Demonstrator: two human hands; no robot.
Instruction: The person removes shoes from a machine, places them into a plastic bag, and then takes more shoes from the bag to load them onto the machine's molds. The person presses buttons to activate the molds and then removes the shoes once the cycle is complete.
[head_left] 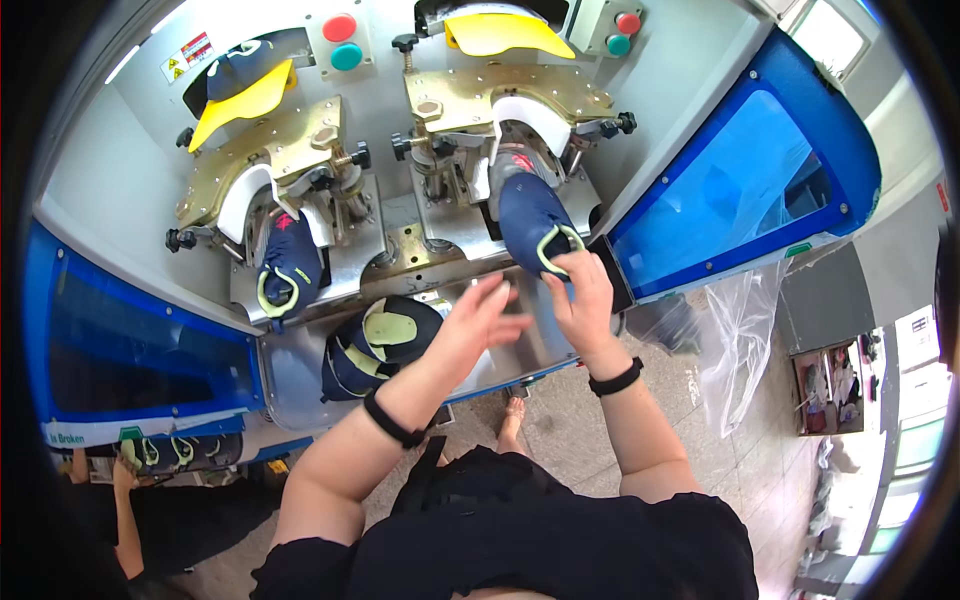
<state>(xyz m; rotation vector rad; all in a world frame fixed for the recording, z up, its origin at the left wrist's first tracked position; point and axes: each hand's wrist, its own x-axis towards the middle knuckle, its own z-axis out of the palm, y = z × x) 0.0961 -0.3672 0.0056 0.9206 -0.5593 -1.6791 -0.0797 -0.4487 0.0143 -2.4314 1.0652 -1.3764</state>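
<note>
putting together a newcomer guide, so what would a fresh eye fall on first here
Bright yellow flaps jump out at the top, beside red-and-green button boxes. Below the right flap, the right hand pinches a navy shoe at its heel, while the left hand hangs open nearby.

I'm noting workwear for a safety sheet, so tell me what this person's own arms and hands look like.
The left hand and right hand are bare, without gloves. A narrow black wristband circles the left wrist, and a similar slim black band the right. Both forearms are uncovered; short black fabric sleeves cover the upper arms.
</note>
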